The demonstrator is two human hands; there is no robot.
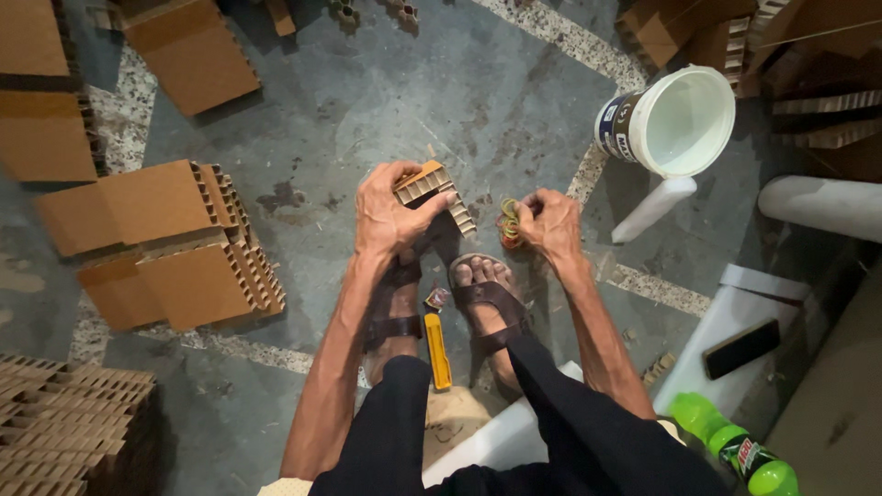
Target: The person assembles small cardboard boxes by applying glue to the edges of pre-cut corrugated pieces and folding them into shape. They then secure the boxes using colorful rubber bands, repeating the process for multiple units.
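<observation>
The left hand is closed around a small cardboard strip, held up over the grey floor. The right hand pinches a bunch of rubber bands just beside it. Both feet in brown sandals rest below. A yellow knife lies between them. A white bucket stands near.

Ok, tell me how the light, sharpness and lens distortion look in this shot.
Head view: dim, warm light, with soft shadows on the floor; the left hand, holding a cardboard piece, and the right hand, at the rubber bands, are sharp; the white bucket is bright but not blown out; the wide lens splays the edges.
</observation>
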